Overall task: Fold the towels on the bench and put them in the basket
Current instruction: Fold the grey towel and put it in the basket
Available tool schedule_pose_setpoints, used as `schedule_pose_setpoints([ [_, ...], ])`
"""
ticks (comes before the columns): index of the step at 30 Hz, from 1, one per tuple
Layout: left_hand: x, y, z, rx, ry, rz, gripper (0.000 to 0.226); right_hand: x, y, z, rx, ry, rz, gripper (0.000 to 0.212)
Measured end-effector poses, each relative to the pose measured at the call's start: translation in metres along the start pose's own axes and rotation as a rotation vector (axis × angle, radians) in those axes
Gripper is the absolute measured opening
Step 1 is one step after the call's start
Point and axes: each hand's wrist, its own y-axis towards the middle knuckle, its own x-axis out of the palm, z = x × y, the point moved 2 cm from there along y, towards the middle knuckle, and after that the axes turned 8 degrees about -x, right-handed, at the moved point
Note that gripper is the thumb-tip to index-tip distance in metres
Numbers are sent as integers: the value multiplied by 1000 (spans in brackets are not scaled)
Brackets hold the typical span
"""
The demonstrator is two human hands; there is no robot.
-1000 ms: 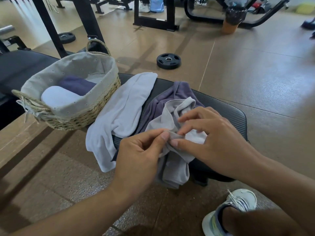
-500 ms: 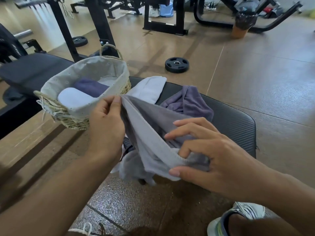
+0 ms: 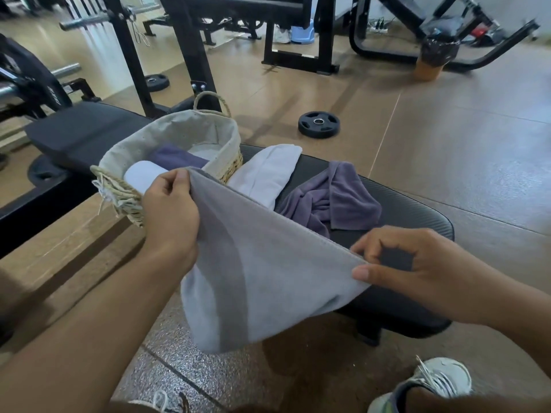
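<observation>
Both hands pinch one grey towel (image 3: 268, 272) by its top edge, left hand (image 3: 170, 210) at one corner, right hand (image 3: 417, 266) at the other, holding it up in front of the tabletop (image 3: 417, 210). White towel (image 3: 265, 174) and purple towel (image 3: 331, 201) lie unfolded there; basket (image 3: 190, 135) sits just beside them. Risk: thin fingertip pinch slips, or hanging end drags on the floor.

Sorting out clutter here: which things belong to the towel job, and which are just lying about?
Job: grey towel held by left hand and right hand; white towel; purple towel; basket; bench.
Lying about: weight plate; bin.
</observation>
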Motion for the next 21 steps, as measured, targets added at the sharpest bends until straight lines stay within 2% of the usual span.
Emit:
schedule_pose_setpoints([
  [3, -7, 0, 0, 55, 93, -107, 22, -5, -1, 9, 146, -3, -55, 36],
  [6, -17, 1, -1, 135, 236, -183, 20, -5, -3, 11, 175, 11, -124, 37],
  [8, -25, -2, 3, 143, 308, -253, 22, -7, -3, 13, 208, -5, -84, 34],
  [10, -37, -5, 8, 44, 252, -494, 18, -10, -2, 14, 234, 11, 38, 32],
  [11, -44, -8, 9, -24, 236, -644, 25, -12, -2, 14, 227, 28, 119, 33],
  [13, -61, -14, 10, -152, 262, -881, 51, -17, -2, 14, 212, 60, 269, 33],
  [14, -68, -17, 9, -197, 274, -958, 55, -19, -2, 11, 209, 79, 302, 31],
  [16, -78, -24, 10, -257, 254, -1075, 53, -21, -2, 9, 223, 107, 233, 39],
  [18, -82, -24, 15, -297, 194, -1090, 50, -18, -4, 10, 244, 91, 24, 47],
  [19, -82, -22, 17, -290, 160, -1056, 50, -16, -5, 12, 247, 61, -72, 42],
  [21, -79, -15, 18, -191, 156, -890, 49, -16, -7, 13, 196, 82, -117, 30],
])
